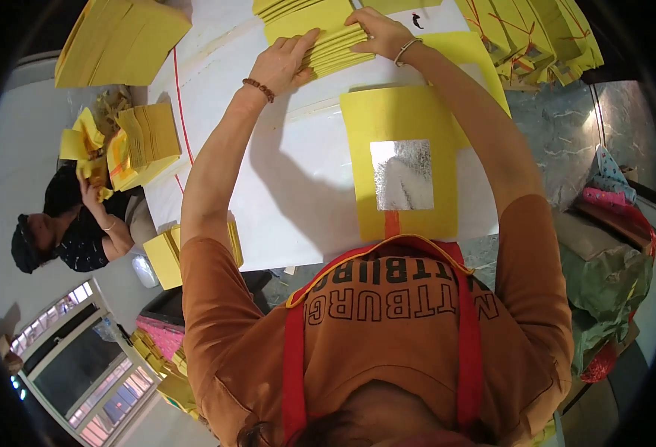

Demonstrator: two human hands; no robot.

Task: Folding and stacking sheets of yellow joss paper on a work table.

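A stack of folded yellow paper (337,52) lies at the far side of the white table, its layered edges fanned toward me. My left hand (282,63), with a brown bead bracelet at the wrist, grips the stack's left side. On the opposite side, my right hand (380,36) holds it with the thumb at the near edge and the fingers over the top. More yellow layers (287,9) sit just beyond. Nearer my body is a flat yellow sheet with a silver square (402,175) and a short orange strip at its near edge.
The white table (306,194) carries tall yellow stacks (123,41) at far left. Yellow bundles with red strings (533,33) stand at far right. Left of the table, another person (75,223) handles yellow paper. A green plastic bag (603,264) sits at right.
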